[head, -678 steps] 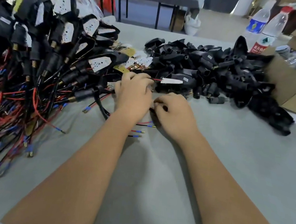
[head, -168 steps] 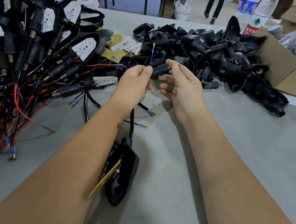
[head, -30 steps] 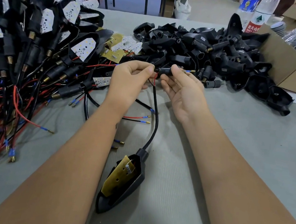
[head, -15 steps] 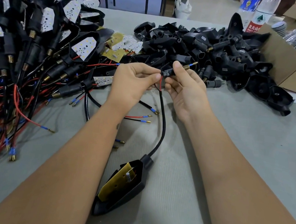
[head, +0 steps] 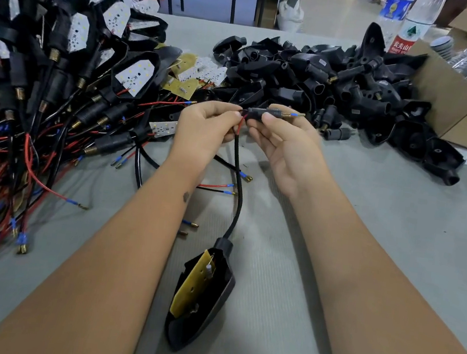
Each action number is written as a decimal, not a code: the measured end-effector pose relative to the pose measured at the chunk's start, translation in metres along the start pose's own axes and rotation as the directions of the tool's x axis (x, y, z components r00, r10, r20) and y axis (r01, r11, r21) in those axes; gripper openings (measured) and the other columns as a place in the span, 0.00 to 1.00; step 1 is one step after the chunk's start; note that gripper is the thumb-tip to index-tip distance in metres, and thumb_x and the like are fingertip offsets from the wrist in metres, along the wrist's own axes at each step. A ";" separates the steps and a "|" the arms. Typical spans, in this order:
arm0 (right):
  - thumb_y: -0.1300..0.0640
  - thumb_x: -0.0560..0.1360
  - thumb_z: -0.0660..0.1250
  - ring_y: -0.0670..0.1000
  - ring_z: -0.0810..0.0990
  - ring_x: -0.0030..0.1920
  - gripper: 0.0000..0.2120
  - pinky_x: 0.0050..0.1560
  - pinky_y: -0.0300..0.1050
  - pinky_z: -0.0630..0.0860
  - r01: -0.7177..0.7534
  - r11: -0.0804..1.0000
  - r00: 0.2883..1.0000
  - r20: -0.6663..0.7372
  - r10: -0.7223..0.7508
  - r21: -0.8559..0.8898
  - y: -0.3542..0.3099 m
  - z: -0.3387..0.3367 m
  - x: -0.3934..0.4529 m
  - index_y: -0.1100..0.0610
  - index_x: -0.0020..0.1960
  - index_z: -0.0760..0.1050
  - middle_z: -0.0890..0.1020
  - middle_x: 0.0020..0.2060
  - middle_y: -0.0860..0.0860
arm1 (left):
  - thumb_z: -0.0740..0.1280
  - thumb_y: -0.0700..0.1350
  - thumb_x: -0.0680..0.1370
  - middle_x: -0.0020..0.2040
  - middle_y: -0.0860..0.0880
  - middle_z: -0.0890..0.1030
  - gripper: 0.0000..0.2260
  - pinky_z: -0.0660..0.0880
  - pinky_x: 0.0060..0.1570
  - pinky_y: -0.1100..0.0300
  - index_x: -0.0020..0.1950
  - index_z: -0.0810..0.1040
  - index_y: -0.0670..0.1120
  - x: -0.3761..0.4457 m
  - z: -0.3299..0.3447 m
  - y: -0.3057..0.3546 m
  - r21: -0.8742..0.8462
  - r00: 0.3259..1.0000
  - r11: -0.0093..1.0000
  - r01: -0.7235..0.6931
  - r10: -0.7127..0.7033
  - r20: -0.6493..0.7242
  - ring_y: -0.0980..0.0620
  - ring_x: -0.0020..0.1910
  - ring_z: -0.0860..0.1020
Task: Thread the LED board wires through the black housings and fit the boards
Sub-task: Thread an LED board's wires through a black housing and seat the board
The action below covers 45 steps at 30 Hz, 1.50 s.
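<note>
between the hands, above the grey desk (head: 368, 224), a small black stem piece (head: 257, 114) is pinched by right hand (head: 287, 142); left hand (head: 206, 128) pinches the red wire (head: 240, 124) feeding it. blue-tipped ends already poke through. the teardrop housing (head: 208, 316) lies nearer, its yellow board (head: 193, 283) tilted, seemingly unseated. glossy empty housings (head: 328, 82) remain piled.

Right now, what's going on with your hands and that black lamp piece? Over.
Left hand pinches red wire. Right hand holds small black stem piece, wire tip poking out. Black housing lies on table, yellow board tilted inside, not seated. Nothing blocking.
</note>
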State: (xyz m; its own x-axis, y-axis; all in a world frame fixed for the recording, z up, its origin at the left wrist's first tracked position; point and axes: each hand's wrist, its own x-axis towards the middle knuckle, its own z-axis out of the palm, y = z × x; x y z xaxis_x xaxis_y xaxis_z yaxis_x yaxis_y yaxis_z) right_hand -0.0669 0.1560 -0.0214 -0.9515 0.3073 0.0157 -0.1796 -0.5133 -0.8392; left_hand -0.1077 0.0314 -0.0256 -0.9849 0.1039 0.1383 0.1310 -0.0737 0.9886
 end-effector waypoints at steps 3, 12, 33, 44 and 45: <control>0.69 0.77 0.65 0.52 0.84 0.37 0.04 0.43 0.41 0.82 -0.019 0.999 1.000 -0.024 0.020 0.042 -0.001 -0.001 0.001 0.62 0.47 0.74 0.84 0.36 0.56 | 0.68 0.36 0.76 0.32 0.53 0.81 0.09 0.74 0.36 0.66 0.42 0.83 0.49 -0.001 0.000 0.000 0.029 0.999 0.998 -0.051 0.051 0.008 0.58 0.32 0.76; 0.64 0.77 0.68 0.50 0.82 0.33 0.07 0.37 0.39 0.80 -0.002 0.999 0.999 -0.039 0.000 -0.044 0.000 0.000 0.000 0.60 0.45 0.70 0.82 0.36 0.56 | 0.70 0.33 0.74 0.35 0.52 0.82 0.09 0.76 0.41 0.67 0.45 0.83 0.47 -0.005 0.001 0.002 0.194 0.974 0.955 -0.225 0.222 0.038 0.61 0.35 0.79; 0.67 0.79 0.62 0.52 0.83 0.38 0.05 0.45 0.42 0.82 -0.029 1.000 0.999 0.030 0.028 0.010 -0.006 0.000 -0.003 0.61 0.53 0.74 0.80 0.42 0.58 | 0.70 0.37 0.77 0.37 0.48 0.82 0.04 0.75 0.36 0.67 0.46 0.81 0.46 -0.001 0.000 -0.002 0.065 0.992 0.993 -0.102 0.097 0.074 0.59 0.31 0.78; 0.58 0.77 0.69 0.49 0.81 0.32 0.07 0.34 0.39 0.78 0.000 0.993 1.000 -0.010 -0.001 -0.116 -0.004 0.001 -0.007 0.60 0.48 0.73 0.81 0.36 0.57 | 0.72 0.36 0.75 0.33 0.54 0.82 0.10 0.77 0.39 0.65 0.40 0.82 0.51 -0.001 0.000 -0.003 0.127 0.978 0.971 -0.202 0.193 0.075 0.59 0.34 0.78; 0.57 0.77 0.69 0.49 0.81 0.32 0.07 0.34 0.39 0.77 0.007 0.991 1.000 -0.011 -0.009 -0.132 -0.004 0.001 -0.007 0.60 0.47 0.73 0.81 0.35 0.56 | 0.72 0.36 0.75 0.34 0.53 0.82 0.10 0.77 0.38 0.66 0.40 0.82 0.51 -0.002 0.000 -0.002 0.135 0.976 0.968 -0.211 0.202 0.082 0.59 0.34 0.78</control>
State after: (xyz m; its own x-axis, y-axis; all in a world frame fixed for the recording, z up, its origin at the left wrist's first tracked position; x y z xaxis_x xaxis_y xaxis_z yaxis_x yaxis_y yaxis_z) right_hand -0.0595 0.1550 -0.0182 -0.9472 0.3202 0.0173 -0.1521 -0.4011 -0.9033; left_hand -0.1061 0.0315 -0.0282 -0.9257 0.1677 0.3390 0.3501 0.0407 0.9358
